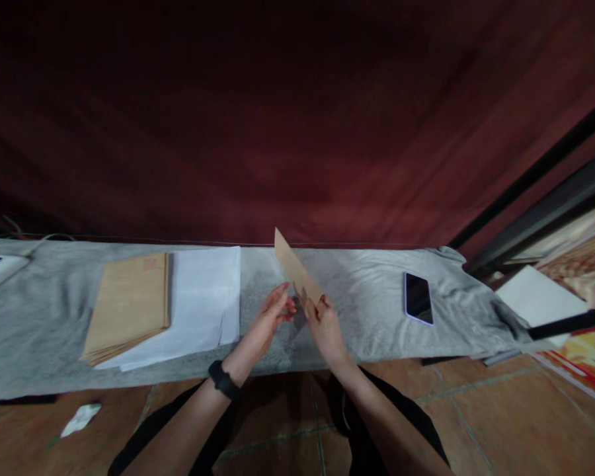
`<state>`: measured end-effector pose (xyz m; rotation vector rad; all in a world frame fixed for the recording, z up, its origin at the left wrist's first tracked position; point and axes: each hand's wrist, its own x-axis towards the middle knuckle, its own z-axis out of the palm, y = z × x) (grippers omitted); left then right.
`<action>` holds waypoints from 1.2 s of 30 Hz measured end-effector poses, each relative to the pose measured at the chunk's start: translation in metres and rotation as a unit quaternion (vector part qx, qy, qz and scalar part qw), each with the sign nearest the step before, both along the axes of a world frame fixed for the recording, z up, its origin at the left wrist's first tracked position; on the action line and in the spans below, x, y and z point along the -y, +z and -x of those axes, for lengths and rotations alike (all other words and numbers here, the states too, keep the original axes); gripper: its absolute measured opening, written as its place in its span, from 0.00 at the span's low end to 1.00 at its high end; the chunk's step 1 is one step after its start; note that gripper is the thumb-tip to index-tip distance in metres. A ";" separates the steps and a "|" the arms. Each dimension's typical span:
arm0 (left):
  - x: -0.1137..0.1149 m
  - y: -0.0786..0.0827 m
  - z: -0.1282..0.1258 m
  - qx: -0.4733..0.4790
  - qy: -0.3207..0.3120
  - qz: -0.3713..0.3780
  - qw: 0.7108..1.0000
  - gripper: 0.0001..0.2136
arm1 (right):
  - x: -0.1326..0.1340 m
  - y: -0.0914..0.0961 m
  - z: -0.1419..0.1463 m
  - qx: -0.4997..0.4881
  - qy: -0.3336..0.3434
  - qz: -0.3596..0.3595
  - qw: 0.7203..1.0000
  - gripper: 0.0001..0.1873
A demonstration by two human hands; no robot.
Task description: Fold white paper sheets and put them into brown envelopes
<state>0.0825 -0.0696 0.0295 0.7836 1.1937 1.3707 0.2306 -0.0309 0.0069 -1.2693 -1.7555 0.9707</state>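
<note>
My right hand grips the near end of a brown paper envelope, which is tilted up on edge above the grey cloth. Just left of it is my left hand, its fingers apart and curved toward the envelope, with nothing in them. A dark band sits on my left wrist. To the left lies a stack of brown envelopes with a reddish print in its top corner. Partly under that stack are white paper sheets.
A phone lies face up on the grey cloth to the right. At the far left is a white device with a cable. A dark red curtain hangs behind. Black bars and printed boxes stand at the right.
</note>
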 end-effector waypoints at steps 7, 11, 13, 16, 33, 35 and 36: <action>-0.002 -0.022 0.002 -0.038 -0.066 0.052 0.996 0.34 | 0.002 -0.009 0.012 -0.368 0.021 0.294 0.882 0.26; -0.005 -0.025 0.011 -0.084 -0.053 0.077 0.992 0.27 | 0.009 -0.009 0.008 -0.374 0.061 0.357 0.854 0.21; -0.007 -0.025 0.019 -0.103 -0.044 0.095 0.989 0.25 | 0.007 -0.009 0.000 -0.329 0.102 0.385 0.856 0.18; -0.007 -0.027 0.031 -0.131 -0.029 0.105 0.985 0.25 | 0.001 -0.008 -0.014 -0.225 0.160 0.387 0.880 0.19; 0.001 -0.022 0.032 -0.549 -0.011 0.026 0.835 0.14 | 0.022 -0.031 -0.030 0.339 0.204 -0.238 0.887 0.33; -0.004 -0.025 0.027 -0.585 -0.018 -0.068 0.808 0.15 | 0.021 -0.031 -0.030 0.344 0.207 -0.236 0.885 0.33; -0.008 -0.027 0.024 -0.599 -0.035 -0.112 0.792 0.17 | 0.021 -0.030 -0.029 0.344 0.207 -0.233 0.886 0.33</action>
